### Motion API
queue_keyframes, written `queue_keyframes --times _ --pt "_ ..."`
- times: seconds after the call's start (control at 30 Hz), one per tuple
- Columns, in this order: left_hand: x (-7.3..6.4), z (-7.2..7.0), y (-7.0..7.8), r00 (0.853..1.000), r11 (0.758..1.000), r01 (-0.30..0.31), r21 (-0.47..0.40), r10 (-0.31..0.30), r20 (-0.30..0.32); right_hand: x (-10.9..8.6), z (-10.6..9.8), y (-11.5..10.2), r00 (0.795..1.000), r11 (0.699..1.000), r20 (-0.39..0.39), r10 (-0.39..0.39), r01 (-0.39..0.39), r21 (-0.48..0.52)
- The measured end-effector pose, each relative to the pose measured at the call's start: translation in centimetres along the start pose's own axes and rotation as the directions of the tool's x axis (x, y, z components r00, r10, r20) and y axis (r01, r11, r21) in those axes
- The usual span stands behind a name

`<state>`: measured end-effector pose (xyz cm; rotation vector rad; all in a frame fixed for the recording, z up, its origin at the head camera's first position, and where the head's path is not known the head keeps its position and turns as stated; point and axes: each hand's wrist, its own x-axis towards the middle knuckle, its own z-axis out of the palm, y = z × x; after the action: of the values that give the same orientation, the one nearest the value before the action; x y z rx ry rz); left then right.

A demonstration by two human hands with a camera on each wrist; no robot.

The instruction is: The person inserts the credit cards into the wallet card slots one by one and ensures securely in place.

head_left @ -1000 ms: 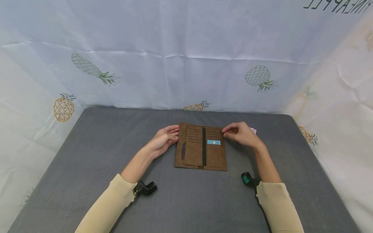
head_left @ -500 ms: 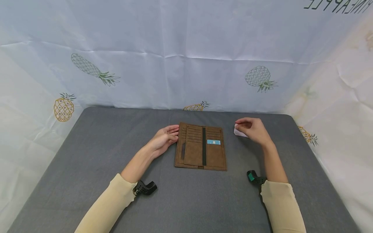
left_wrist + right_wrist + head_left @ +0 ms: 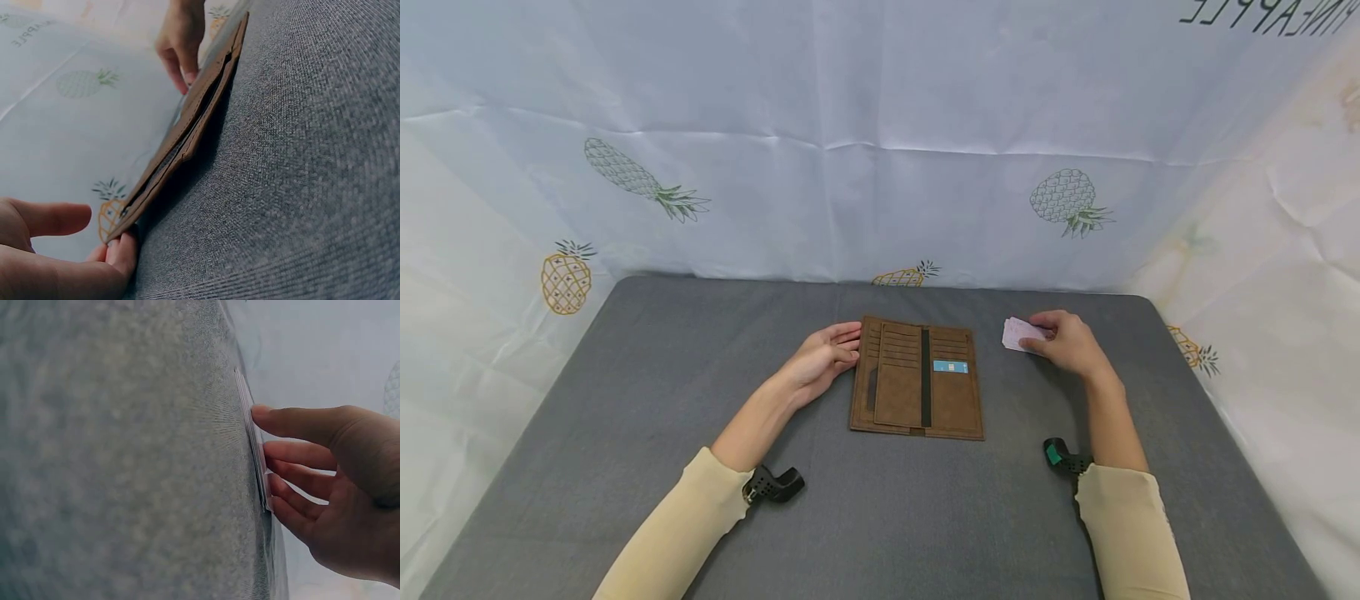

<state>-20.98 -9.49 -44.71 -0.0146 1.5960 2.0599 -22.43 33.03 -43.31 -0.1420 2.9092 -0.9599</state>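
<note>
A brown long wallet (image 3: pixel 897 379) lies spread flat on the grey table, a blue card (image 3: pixel 951 367) showing in one of its right-side slots. At its left edge is my left hand (image 3: pixel 826 358); in the left wrist view the fingertips (image 3: pixel 122 253) touch the wallet's edge from below, while the thumb stands apart from it. To the right of the wallet lies a thin stack of pale pink cards (image 3: pixel 1017 333). My right hand (image 3: pixel 1069 340) has its thumb and fingers on the right part of this stack, pinching it, and hides that end. What is printed on the cards is too small to read.
The grey table (image 3: pixel 880 517) extends around the wallet on all sides. Behind it hangs a white cloth (image 3: pixel 850 208) with pineapple prints, which meets the table's far edge. Each wrist wears a black camera mount (image 3: pixel 778 485).
My right hand has left the wallet's right edge and moved right onto the pink cards, then slid toward their right end, uncovering more of them. The left hand has stayed in place.
</note>
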Motion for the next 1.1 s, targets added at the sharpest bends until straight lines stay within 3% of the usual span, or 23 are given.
queue_keyframes --times 0.6,0.87,1.1 --pt "0.06 0.06 -0.22 1.000 1.000 0.002 -0.015 -0.002 -0.004 -0.43 -0.03 -0.12 0.999 0.998 -0.025 0.038 -0.039 -0.045" --pt "-0.03 0.10 -0.09 1.000 1.000 0.001 -0.003 -0.001 0.000 -0.59 -0.21 0.10 0.998 1.000 -0.064 -0.014 0.014 -0.005" --pt "-0.18 -0.04 -0.09 1.000 1.000 0.003 0.007 -0.003 0.002 -0.61 -0.31 -0.40 0.996 0.993 -0.079 -0.049 0.057 0.100"
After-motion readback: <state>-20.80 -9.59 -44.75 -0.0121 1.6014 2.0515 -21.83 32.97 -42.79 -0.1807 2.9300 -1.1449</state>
